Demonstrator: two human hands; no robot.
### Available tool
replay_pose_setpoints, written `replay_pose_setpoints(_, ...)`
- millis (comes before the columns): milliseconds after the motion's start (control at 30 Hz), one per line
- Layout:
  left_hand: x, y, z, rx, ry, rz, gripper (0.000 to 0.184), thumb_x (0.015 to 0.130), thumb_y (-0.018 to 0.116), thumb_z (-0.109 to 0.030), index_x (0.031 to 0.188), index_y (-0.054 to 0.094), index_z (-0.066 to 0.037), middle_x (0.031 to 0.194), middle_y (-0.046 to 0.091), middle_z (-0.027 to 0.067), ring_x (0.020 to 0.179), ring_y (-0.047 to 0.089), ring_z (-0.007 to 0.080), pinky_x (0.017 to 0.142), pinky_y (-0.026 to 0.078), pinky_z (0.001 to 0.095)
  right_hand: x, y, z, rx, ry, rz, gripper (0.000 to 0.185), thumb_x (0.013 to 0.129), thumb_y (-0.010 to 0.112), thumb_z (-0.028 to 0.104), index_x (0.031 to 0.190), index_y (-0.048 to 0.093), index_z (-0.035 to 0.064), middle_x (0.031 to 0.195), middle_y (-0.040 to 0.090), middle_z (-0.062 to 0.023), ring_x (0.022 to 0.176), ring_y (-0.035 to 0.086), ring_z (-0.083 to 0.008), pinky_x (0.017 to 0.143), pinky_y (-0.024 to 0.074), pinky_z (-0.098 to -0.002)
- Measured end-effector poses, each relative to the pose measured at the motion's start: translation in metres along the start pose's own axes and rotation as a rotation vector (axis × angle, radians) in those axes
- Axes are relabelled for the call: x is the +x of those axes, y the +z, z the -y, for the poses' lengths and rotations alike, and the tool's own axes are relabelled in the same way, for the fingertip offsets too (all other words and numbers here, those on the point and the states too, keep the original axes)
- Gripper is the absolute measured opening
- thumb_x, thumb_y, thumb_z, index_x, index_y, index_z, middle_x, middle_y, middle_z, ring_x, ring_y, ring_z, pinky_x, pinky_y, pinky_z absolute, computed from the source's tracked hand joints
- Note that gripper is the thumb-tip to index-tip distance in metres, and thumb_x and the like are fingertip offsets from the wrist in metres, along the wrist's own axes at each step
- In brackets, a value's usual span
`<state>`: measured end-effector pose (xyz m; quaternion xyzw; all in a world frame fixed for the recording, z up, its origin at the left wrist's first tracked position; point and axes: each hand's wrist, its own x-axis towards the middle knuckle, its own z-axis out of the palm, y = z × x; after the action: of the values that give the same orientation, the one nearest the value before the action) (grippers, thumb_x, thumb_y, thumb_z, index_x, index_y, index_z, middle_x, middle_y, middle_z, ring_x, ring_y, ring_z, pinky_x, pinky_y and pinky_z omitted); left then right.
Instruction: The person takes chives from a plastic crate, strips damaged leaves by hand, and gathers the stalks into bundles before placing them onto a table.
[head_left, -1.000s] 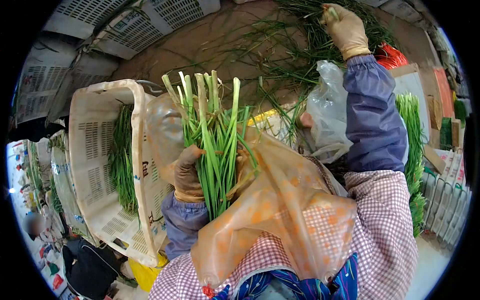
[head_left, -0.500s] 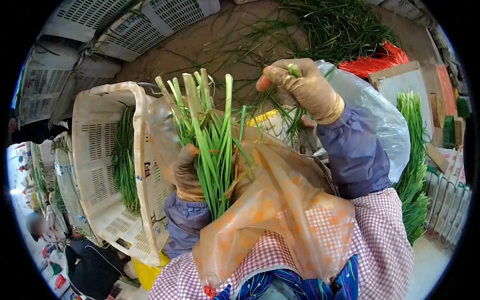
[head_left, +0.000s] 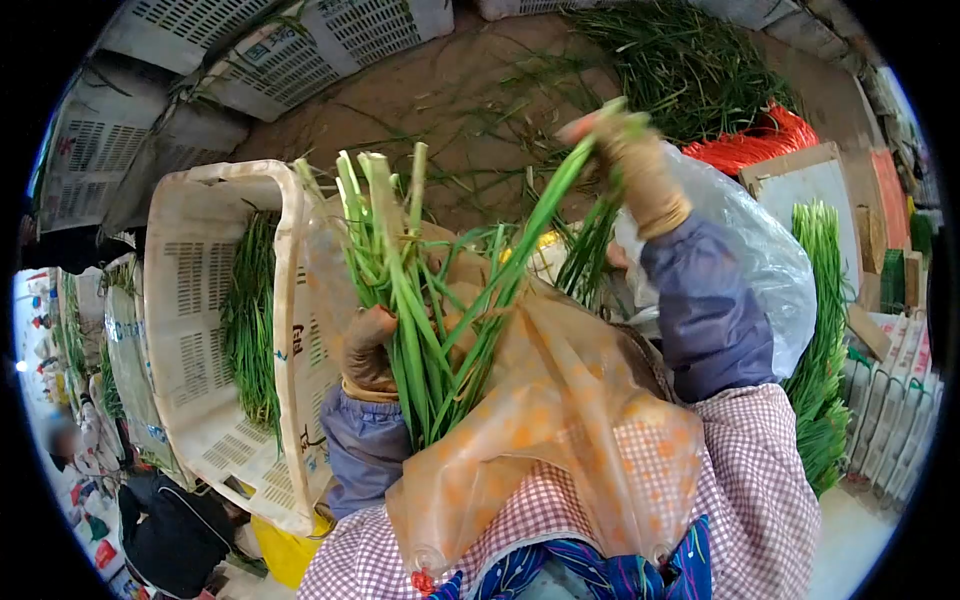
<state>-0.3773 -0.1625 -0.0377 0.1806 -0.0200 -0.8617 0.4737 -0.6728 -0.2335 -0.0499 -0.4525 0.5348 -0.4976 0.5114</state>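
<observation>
My left hand [head_left: 370, 345], in a brown glove, is closed around the side of a bunch of garlic chives [head_left: 415, 340], their pale cut ends pointing up and away. The bunch rests against the plastic apron [head_left: 570, 380] on my lap. My gloved right hand [head_left: 635, 165], blurred by motion, is raised at the right and pinches a few long chive stalks [head_left: 545, 205] near their pale ends. Their leaves slant down into the bunch. Darker leaves [head_left: 590, 255] hang below the right hand; whether it holds them is unclear.
A tipped white crate [head_left: 290, 430] with chives inside stands at my left. More crates [head_left: 270, 70] line the back. Leaf scraps [head_left: 680, 60] cover the floor beyond. Red ties [head_left: 745, 140], a clear plastic bag [head_left: 790, 290] and stacked chives [head_left: 820, 370] are at right. A person [head_left: 175, 535] sits lower left.
My right hand now holds long stalks stretched between it and the bunch, where before only a short green end showed in it. My left hand stays at the bunch, whose stalks spread wider.
</observation>
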Motion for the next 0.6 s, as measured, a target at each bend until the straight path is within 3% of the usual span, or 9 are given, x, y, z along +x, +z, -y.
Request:
replay_pose_setpoints(100,-0.003,0.000,-0.007,0.201,-0.020,-0.144,0.059,0.069,0.065,-0.015,0.120,0.042,0.005,0.094,0.060,0.0221,0.072,0.064,0.0322,0.061,0.057,0.0411,0.040,-0.082,-0.020,-0.147,-0.391,-0.632,0.030,0.092,0.046,0.029,0.083,0.064,0.0062,0.077,0.062,-0.0049,0.067,0.057,-0.0126,0.058,0.0470,-0.0245)
replay_pose_setpoints(133,-0.001,-0.004,-0.011,0.238,-0.069,-0.089,0.057,0.069,0.065,-0.014,0.119,0.043,0.005,0.093,0.061,0.0218,0.070,0.064,0.0307,0.063,0.057,0.0388,0.041,-0.083,-0.007,0.000,-0.482,-0.682,0.024,0.091,0.050,0.025,0.085,0.062,0.0057,0.077,0.062,-0.0051,0.066,0.058,-0.0138,0.057,0.0477,-0.0252)
replay_pose_setpoints(167,0.000,-0.003,-0.012,0.240,-0.059,-0.086,0.057,0.069,0.065,-0.014,0.119,0.043,0.005,0.093,0.061,0.0218,0.070,0.064,0.0307,0.063,0.057,0.0388,0.041,-0.075,0.002,0.097,-0.602,-0.665,0.021,0.091,0.052,0.023,0.087,0.061,0.0050,0.076,0.061,-0.0049,0.063,0.058,-0.0139,0.054,0.0465,-0.0242)
replay_pose_setpoints(233,0.001,-0.003,-0.011,0.299,-0.066,-0.168,0.056,0.068,0.065,-0.013,0.118,0.045,0.005,0.093,0.061,0.0214,0.072,0.064,0.0293,0.066,0.057,0.0387,0.015,-0.028,0.040,0.179,-0.339,-0.372,0.020,0.090,0.053,0.024,0.088,0.060,0.0060,0.075,0.061,-0.0031,0.064,0.057,-0.0118,0.054,0.0456,-0.0233)
replay_pose_setpoints(367,0.010,0.008,-0.003,0.444,-0.028,-0.187,0.054,0.068,0.067,-0.013,0.115,0.048,0.004,0.091,0.062,0.0185,0.072,0.064,0.0271,0.066,0.056,0.0384,-0.017,0.044,0.048,0.043,-0.046,0.152,0.015,0.083,0.063,0.019,0.090,0.062,0.0061,0.072,0.056,0.0022,0.064,0.049,-0.0042,0.054,0.0417,-0.0204)
replay_pose_setpoints(533,0.005,0.016,-0.003,0.511,-0.018,-0.220,0.047,0.069,0.067,-0.013,0.111,0.053,0.004,0.087,0.064,0.0149,0.072,0.064,0.0235,0.063,0.054,0.0330,-0.039,0.088,0.042,0.209,-0.117,0.164,0.016,0.081,0.066,0.015,0.091,0.062,0.0036,0.075,0.057,0.0034,0.068,0.049,-0.0046,0.061,0.0425,-0.0199)
replay_pose_setpoints(567,0.004,0.017,-0.003,0.561,-0.013,-0.270,0.046,0.070,0.066,-0.013,0.111,0.053,0.003,0.087,0.064,0.0143,0.073,0.064,0.0226,0.064,0.054,0.0324,-0.042,0.091,0.046,0.154,0.071,0.247,0.022,0.078,0.068,0.011,0.096,0.060,0.0016,0.085,0.060,0.0001,0.076,0.054,-0.0073,0.070,0.0459,-0.0224)
replay_pose_setpoints(600,0.005,0.015,-0.003,0.583,-0.012,-0.292,0.046,0.071,0.066,-0.013,0.111,0.053,0.003,0.087,0.064,0.0141,0.073,0.064,0.0221,0.064,0.054,0.0321,-0.042,0.098,0.038,0.301,0.062,0.274,0.020,0.079,0.068,0.012,0.094,0.061,0.0011,0.084,0.060,0.0001,0.075,0.053,-0.0075,0.069,0.0454,-0.0225)
